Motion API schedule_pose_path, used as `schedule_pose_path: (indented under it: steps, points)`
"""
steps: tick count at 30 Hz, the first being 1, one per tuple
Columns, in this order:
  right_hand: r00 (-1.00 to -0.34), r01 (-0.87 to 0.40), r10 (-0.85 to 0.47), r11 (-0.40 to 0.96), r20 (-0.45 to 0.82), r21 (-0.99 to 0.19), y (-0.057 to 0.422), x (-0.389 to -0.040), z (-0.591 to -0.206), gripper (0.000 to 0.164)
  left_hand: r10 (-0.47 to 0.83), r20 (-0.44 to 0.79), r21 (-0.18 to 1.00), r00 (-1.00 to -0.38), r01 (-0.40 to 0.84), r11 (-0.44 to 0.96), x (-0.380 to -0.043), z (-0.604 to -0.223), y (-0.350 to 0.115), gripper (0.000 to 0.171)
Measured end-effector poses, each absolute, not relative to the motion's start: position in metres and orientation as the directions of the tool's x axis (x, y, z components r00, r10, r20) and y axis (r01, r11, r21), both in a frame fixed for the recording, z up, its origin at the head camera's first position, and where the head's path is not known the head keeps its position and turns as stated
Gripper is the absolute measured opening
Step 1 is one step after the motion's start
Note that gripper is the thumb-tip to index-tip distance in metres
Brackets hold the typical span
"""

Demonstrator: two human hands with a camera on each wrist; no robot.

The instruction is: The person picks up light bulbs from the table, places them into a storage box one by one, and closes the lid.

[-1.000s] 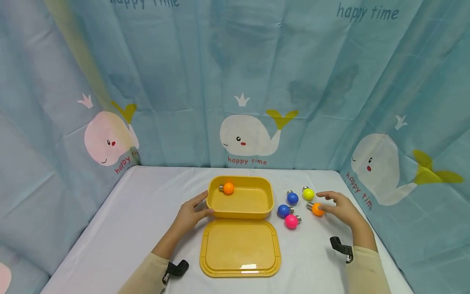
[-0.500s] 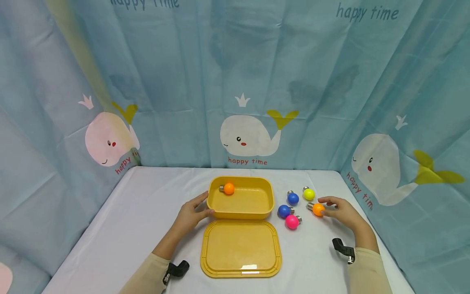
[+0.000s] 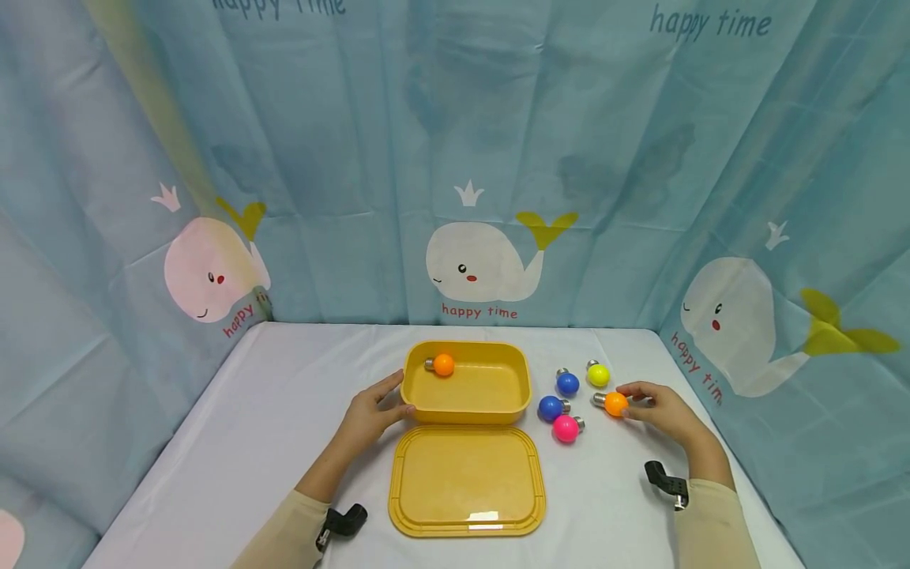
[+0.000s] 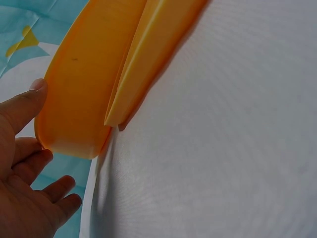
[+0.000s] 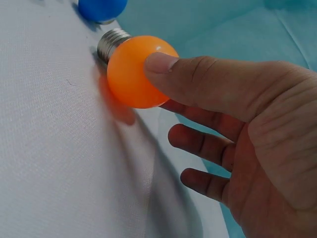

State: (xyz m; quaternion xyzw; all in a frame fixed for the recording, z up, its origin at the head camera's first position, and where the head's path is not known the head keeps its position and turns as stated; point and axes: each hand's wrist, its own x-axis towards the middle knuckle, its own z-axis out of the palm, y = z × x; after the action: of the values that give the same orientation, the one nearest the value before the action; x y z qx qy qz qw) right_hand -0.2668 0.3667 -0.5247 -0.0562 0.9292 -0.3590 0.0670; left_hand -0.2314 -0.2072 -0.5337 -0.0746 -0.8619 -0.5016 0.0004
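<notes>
My right hand [image 3: 661, 411] pinches an orange light bulb [image 3: 614, 404] by its round glass, with the metal screw base pointing left. In the right wrist view the thumb lies over the orange bulb [image 5: 136, 74], close over the white cloth, and two other fingers are loosely bent below it. My left hand [image 3: 366, 415] holds the left end of an open yellow box [image 3: 465, 416], thumb at the front corner and fingers along the side. Inside that box, near the back left, lies another orange bulb [image 3: 444, 364]. The left wrist view shows fingertips right at the box's end [image 4: 74, 99].
Between box and right hand lie two blue bulbs [image 3: 567, 385], a pink bulb [image 3: 565, 428] and a yellow bulb [image 3: 599, 375]. A flat yellow lid [image 3: 465, 482] lies in front of the box. Blue curtains [image 3: 355, 237] surround the white-covered table [image 3: 284, 379] behind and at the sides.
My right hand has come down to the orange bulb and its fingers have closed on it; the bulb has shifted very slightly. My left hand has stayed at the box.
</notes>
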Motion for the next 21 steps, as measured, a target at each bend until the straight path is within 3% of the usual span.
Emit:
schedule_pose_path:
  steps: [21]
  points:
    - [-0.992,-0.101,-0.122,0.727,0.017,-0.679,0.346,-0.266,-0.502,0.047,0.121,0.077,0.864,-0.99,0.127,0.487,-0.233,-0.533,-0.206,0.079]
